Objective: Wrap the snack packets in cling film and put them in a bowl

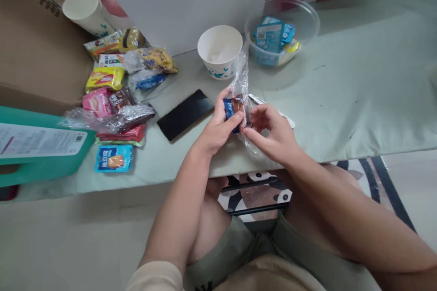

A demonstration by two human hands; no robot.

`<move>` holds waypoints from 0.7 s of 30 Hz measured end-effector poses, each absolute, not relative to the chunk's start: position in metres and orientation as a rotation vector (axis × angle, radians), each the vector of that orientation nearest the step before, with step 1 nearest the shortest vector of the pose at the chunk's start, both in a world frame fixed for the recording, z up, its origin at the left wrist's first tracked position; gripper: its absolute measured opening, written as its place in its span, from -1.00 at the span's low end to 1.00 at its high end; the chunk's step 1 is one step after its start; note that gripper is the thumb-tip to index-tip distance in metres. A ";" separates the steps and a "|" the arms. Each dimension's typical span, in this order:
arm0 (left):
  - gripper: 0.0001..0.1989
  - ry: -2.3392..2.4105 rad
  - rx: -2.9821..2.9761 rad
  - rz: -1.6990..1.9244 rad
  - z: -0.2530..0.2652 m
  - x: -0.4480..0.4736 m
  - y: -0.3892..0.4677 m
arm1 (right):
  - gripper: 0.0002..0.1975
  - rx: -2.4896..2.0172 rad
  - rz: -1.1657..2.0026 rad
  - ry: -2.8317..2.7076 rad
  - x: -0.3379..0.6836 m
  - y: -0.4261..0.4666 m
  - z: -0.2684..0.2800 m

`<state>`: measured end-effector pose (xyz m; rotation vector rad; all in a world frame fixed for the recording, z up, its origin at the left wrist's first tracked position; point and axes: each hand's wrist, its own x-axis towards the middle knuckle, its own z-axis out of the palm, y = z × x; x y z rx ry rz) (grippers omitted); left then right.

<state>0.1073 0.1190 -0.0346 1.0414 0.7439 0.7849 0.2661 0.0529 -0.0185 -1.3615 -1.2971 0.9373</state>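
My left hand (pixel 220 125) is closed around small snack packets (pixel 233 111), one blue and one reddish brown, with its thumb across the front. A crinkled clear plastic bag (pixel 241 72) wraps them, standing up above the fingers and hanging below. From the right, my right hand (pixel 269 132) has its thumb and curled fingers at the edge of the bag. Partly hidden behind that hand lies a slim white object (pixel 256 99) whose kind I cannot make out. A black phone (pixel 185 114) lies on the table left of my left hand.
A white paper tub (pixel 220 50) and a clear plastic bowl (pixel 307 32) with blue and yellow packets stand behind my hands. Several snack packets (pixel 104 78) are piled at left, near a paper cup (pixel 82 7), a cardboard box (pixel 30 41) and a green carton (pixel 68 159). The cloth-covered table (pixel 358 86) ends before my knees.
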 end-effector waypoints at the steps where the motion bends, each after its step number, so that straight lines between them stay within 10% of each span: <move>1: -0.24 0.736 1.069 0.797 -0.036 0.107 0.119 | -0.83 -1.397 0.928 -1.303 0.264 0.053 -0.017; 10: -0.12 0.793 1.135 0.944 -0.034 0.110 0.122 | -0.73 -1.371 1.120 -1.214 0.264 0.057 -0.017; 21: -0.45 0.771 0.682 0.957 -0.013 0.094 0.130 | -0.73 -1.367 1.169 -0.926 0.280 0.059 -0.010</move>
